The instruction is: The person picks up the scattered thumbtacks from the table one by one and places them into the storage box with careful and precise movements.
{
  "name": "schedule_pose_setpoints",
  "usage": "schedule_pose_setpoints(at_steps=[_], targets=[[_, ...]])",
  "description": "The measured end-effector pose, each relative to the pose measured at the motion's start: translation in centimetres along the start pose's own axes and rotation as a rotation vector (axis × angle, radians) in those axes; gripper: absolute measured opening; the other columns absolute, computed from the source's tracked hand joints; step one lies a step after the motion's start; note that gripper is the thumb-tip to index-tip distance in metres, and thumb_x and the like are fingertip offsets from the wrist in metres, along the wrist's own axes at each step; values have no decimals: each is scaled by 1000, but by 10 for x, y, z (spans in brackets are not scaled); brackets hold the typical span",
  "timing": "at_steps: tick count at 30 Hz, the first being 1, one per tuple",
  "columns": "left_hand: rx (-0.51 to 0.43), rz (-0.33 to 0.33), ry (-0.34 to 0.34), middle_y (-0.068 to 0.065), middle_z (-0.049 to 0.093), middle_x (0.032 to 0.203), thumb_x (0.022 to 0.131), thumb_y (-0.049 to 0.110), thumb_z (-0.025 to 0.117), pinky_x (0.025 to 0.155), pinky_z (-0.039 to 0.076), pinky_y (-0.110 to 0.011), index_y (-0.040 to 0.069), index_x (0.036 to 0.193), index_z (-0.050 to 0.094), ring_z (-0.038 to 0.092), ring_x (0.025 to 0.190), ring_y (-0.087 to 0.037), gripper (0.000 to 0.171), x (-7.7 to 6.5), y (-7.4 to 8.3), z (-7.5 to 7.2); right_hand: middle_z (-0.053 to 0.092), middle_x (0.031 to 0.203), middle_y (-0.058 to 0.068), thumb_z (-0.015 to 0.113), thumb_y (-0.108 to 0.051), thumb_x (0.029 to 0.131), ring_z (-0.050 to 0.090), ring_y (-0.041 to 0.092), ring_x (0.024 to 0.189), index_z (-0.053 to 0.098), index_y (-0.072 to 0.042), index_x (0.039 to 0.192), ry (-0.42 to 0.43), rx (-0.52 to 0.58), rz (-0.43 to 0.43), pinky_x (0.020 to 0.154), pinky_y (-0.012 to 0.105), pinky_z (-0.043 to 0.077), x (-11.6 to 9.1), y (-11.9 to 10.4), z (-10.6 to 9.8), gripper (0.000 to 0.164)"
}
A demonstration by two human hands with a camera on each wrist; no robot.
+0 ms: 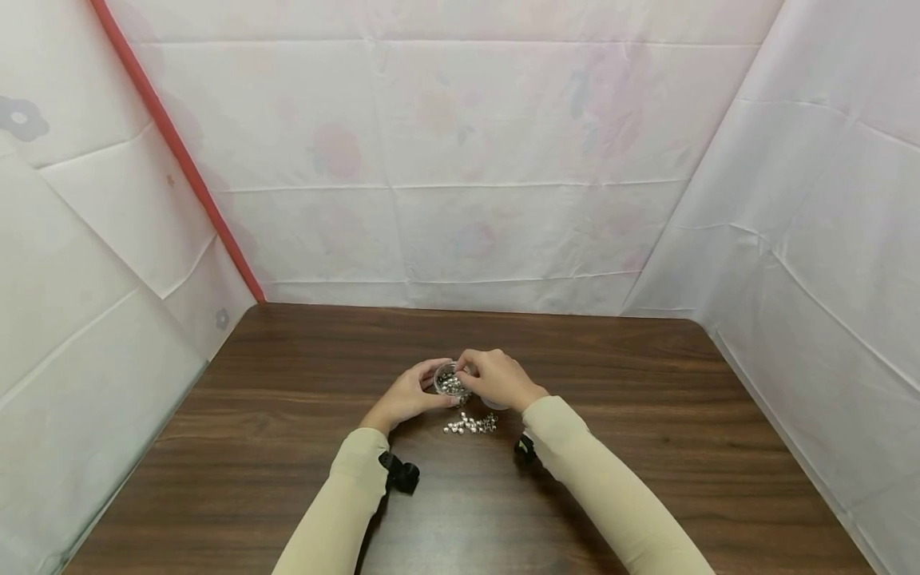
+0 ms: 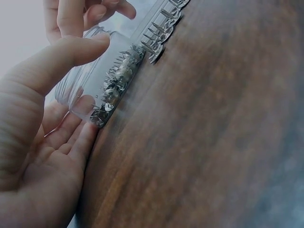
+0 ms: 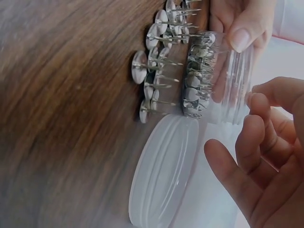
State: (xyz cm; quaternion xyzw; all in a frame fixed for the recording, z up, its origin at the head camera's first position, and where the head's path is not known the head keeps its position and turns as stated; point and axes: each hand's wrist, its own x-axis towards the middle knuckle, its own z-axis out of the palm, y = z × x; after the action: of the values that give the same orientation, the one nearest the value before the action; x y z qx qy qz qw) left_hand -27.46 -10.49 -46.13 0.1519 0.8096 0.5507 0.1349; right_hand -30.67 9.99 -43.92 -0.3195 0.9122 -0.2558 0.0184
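A clear plastic jar (image 1: 440,391) stands upright on the table, with silver thumbtacks (image 3: 194,90) lying in its bottom. My left hand (image 1: 411,397) holds it from the left, thumb near the rim and fingers curled round the wall. Bent over the jar's mouth is my right hand (image 1: 505,380); its thumb and index tips come close together by the rim (image 3: 243,95). Whether a tack is between those tips cannot be seen. Loose thumbtacks (image 1: 470,424) lie on the near side of the jar, several with points up.
A translucent round lid (image 3: 142,190) lies on the table beside the jar, mostly beneath my right hand in the head view. The dark wood table (image 1: 287,463) ends at white cloth walls (image 1: 460,160) at the back and sides. A black wrist camera (image 1: 399,473) hangs at my left cuff.
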Motion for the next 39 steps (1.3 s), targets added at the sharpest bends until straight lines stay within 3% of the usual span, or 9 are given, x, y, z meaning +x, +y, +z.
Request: schedule_pose_setpoints(at_steps=[12, 18, 28, 32, 39], targets=[[-2, 18, 10, -15, 38, 142, 77, 26, 77, 102, 41, -49, 11, 141, 40, 39, 126, -30, 75, 0, 0, -2, 65, 76, -8, 56, -23, 93, 54, 0, 60, 64, -14, 104, 21, 7, 1, 56, 25, 52, -15, 2, -9, 16], [-10, 30, 4, -15, 40, 142, 77, 26, 77, 102, 40, -50, 10, 141, 39, 39, 126, -29, 76, 1, 1, -2, 66, 77, -6, 56, -23, 93, 55, 0, 60, 63, -15, 102, 12, 33, -5, 55, 26, 51, -25, 3, -10, 14], [-4, 29, -3, -17, 39, 142, 77, 26, 77, 104, 38, -49, 9, 142, 38, 38, 127, -29, 77, 1, 1, -2, 60, 67, -11, 60, -19, 90, 50, 1, 53, 63, -17, 93, 26, -19, -69, 48, 22, 47, -44, 9, -8, 4], [-13, 32, 21, -16, 41, 141, 75, 26, 79, 104, 38, -50, 11, 141, 40, 38, 126, -29, 78, 7, -10, 1, 59, 68, -11, 59, -18, 91, 49, 0, 53, 62, -16, 93, 1, -29, -69, 48, 21, 46, -51, 12, -6, 4], [-20, 16, 85, -2, 46, 136, 67, 36, 83, 103, 39, -48, 25, 136, 47, 42, 123, -21, 78, 19, -35, 5, 53, 60, -12, 60, -20, 91, 43, 1, 46, 63, -16, 92, -20, -38, -71, 43, 20, 42, -61, 16, -5, 5]])
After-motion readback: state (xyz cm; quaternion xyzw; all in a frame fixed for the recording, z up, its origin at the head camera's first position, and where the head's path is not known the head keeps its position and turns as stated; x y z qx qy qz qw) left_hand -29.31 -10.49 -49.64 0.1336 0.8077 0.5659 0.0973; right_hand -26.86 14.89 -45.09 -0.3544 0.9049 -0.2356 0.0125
